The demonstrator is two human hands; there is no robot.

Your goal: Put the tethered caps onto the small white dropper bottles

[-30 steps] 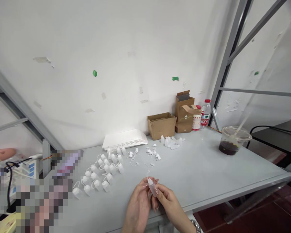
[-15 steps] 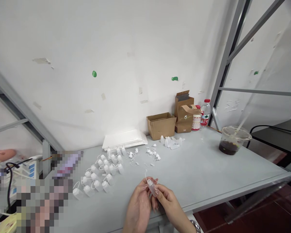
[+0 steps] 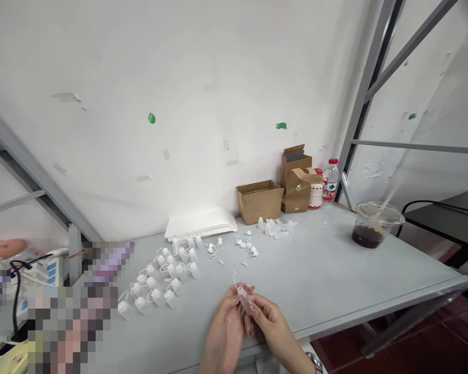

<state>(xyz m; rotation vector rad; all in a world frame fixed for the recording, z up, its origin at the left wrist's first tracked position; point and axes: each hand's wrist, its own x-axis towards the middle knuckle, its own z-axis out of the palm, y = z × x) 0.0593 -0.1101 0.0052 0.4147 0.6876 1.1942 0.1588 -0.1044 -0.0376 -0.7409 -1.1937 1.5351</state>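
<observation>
Near the table's front edge, my left hand (image 3: pixel 225 324) and my right hand (image 3: pixel 268 319) together hold a small translucent plastic bottle (image 3: pixel 242 292). Its neck points up and away from me, and a thin white strap sticks up from it. Both thumbs press on the bottle, and the fingers behind it are partly hidden. To the left stand several similar small bottles (image 3: pixel 152 283) with white caps and looped straps. Loose white caps with straps (image 3: pixel 253 251) lie ahead of my hands. Beyond them is a cluster of uncapped bottles (image 3: pixel 271 227), some lying down.
A stack of white sheets (image 3: pixel 200 222), an open cardboard box (image 3: pixel 259 202) and a brown paper bag (image 3: pixel 296 184) stand along the wall. A red-capped water bottle (image 3: pixel 329 182) is beside them. A plastic bowl of dark liquid (image 3: pixel 368 234) with a straw stands at the right.
My left thumb has shifted slightly to the right, onto the bottle near its neck. Otherwise the hands and the things on the table stay in place.
</observation>
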